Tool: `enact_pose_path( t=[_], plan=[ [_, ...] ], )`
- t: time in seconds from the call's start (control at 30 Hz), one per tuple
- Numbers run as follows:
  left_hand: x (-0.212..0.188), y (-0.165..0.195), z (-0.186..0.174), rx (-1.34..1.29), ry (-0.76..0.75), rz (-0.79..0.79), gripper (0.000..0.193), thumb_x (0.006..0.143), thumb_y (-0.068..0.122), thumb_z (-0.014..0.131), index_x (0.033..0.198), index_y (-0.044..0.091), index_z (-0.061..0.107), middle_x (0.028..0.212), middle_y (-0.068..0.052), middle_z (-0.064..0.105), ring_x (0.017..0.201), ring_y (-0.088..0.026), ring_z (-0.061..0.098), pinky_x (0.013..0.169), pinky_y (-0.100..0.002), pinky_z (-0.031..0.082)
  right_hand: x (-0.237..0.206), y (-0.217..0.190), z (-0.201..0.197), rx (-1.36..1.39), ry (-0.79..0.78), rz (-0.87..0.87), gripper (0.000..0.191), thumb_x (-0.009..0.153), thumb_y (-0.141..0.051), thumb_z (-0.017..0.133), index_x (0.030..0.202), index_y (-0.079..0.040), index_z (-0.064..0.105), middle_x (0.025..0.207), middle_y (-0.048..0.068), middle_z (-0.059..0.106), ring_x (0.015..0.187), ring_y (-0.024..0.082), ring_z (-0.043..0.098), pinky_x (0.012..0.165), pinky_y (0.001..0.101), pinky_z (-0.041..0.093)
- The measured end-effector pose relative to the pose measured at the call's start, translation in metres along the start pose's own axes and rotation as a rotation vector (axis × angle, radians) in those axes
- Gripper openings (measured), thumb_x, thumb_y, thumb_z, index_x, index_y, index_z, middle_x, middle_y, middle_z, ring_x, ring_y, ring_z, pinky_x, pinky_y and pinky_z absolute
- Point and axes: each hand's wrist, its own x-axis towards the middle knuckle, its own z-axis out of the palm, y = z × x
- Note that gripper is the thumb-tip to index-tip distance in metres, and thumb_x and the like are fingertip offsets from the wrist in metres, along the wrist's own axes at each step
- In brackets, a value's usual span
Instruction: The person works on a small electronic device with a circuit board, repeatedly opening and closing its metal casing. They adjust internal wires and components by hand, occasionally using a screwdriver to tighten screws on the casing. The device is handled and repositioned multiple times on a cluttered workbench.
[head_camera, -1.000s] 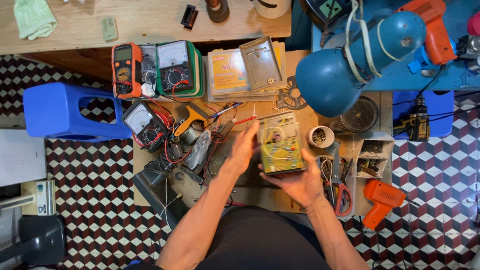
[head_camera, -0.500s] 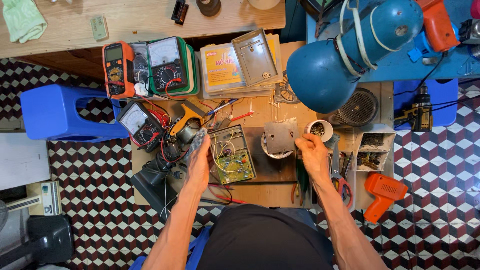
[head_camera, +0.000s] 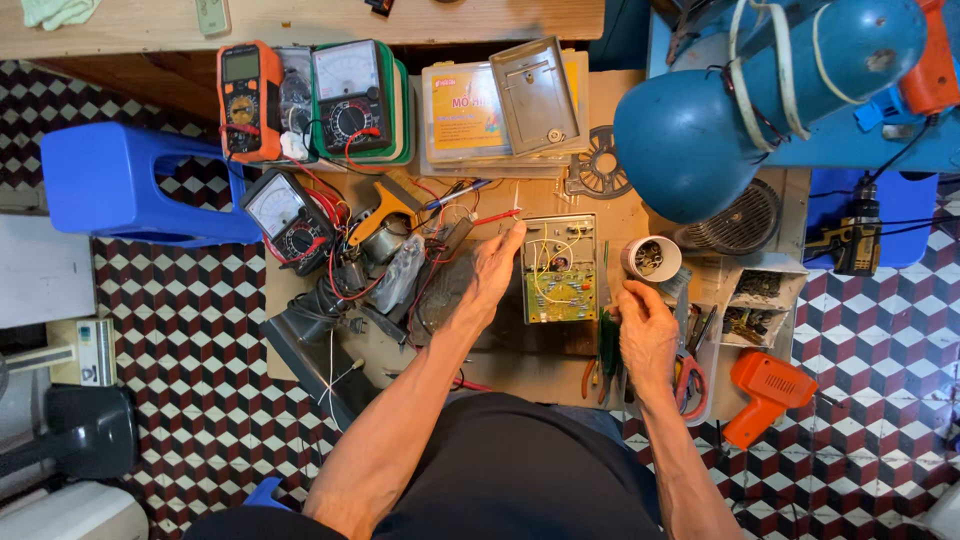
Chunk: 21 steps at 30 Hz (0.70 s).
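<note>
A blue lamp (head_camera: 700, 130) hung at one o'clock, an orange meter (head_camera: 246, 100) sat at eleven, a blue stool (head_camera: 120, 185) at nine.

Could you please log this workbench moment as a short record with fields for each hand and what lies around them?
View: head camera, looking straight down
Left hand: flat on the bench, fingers by the left edge of the open device with a green circuit board
Right hand: over the hand tools at the board's right, grip unclear
Board: lies flat on the wooden bench, white wires across it
Nearby: white cup of small parts; analogue meter; blue lamp; orange tool
</note>
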Motion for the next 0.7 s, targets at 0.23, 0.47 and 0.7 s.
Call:
enact_pose_path(
  t=[0.23, 0.47, 0.7],
  plan=[
    [0.003, -0.002, 0.014, -0.127, -0.013, -0.022, 0.062, 0.099, 0.056, 0.057, 0.097, -0.005, 0.064, 0.087, -0.004, 0.055, 0.087, -0.016, 0.046, 0.081, -0.036, 0.043, -0.003, 0.007, -0.005, 0.173, -0.034, 0.063, 0.034, 0.104, -0.021, 0.057, 0.127, 0.003, 0.066, 0.106, 0.011, 0.072, 0.087, 0.015, 0.068, 0.08, 0.0268, 0.057],
    [0.002, 0.009, 0.012, -0.141, -0.055, -0.083, 0.069, 0.097, 0.06, 0.055, 0.114, -0.005, 0.068, 0.11, -0.01, 0.067, 0.104, -0.02, 0.053, 0.097, -0.036, 0.044, -0.001, 0.018, -0.007, 0.198, -0.042, 0.057, 0.034, 0.103, -0.021, 0.061, 0.126, 0.003, 0.067, 0.106, 0.01, 0.072, 0.088, 0.014, 0.068, 0.082, 0.0276, 0.058],
    [-0.007, -0.009, -0.001, -0.211, 0.033, -0.061, 0.074, 0.097, 0.061, 0.05, 0.14, 0.001, 0.057, 0.142, -0.015, 0.061, 0.131, -0.028, 0.053, 0.112, -0.041, 0.037, -0.003, 0.014, -0.008, 0.12, -0.078, 0.067, 0.034, 0.103, -0.022, 0.062, 0.125, 0.004, 0.068, 0.099, 0.01, 0.07, 0.088, 0.016, 0.068, 0.081, 0.0284, 0.056]
  ],
)
